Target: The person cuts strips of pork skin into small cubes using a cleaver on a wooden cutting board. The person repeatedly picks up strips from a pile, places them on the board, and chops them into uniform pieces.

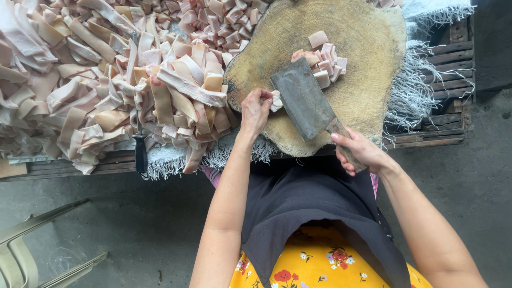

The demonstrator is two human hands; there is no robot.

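Observation:
My right hand point(358, 151) grips the wooden handle of a broad steel cleaver point(303, 103) that lies flat across a round wooden chopping block point(362, 32). My left hand point(255, 110) pinches a small pale piece of pork skin point(276, 101) against the cleaver's left edge. A small heap of cut pink cubes point(321, 60) sits on the block just beyond the blade.
A large pile of long pork skin strips point(101, 80) covers the bench to the left, with cut cubes point(224, 18) behind. A black-handled knife point(140, 144) lies among the strips. A frayed white cloth point(413, 88) hangs over wooden slats point(453, 58). A chair frame point(32, 250) stands lower left.

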